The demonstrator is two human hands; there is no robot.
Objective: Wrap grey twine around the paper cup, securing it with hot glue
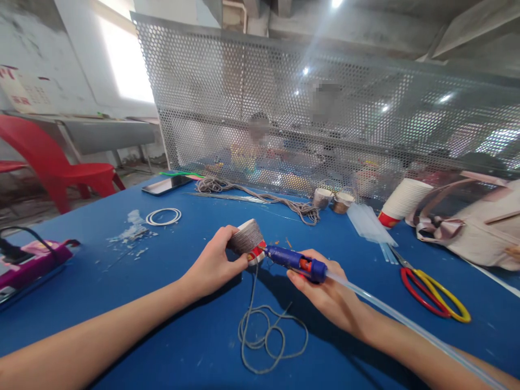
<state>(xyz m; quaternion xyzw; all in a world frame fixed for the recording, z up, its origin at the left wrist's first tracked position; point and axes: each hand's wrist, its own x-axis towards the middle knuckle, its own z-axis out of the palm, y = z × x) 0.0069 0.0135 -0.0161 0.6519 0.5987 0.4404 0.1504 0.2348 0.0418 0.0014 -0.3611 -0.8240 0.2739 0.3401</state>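
My left hand is closed around a paper cup, tilted on its side above the table. Grey cord is wound round much of the cup, and a red and white band shows bare at one end. From there a loose tail of cord hangs down and lies in loops on the table. Gripped in my right hand is a blue glue gun, its nozzle at the cup where winding meets bare paper. A long clear glue stick runs out of its back, over my right forearm.
On the blue table lie scissors, clear glue sticks, stacked paper cups, a bag, a cord bundle, a phone, white rings and a purple power strip. A perforated metal screen stands behind.
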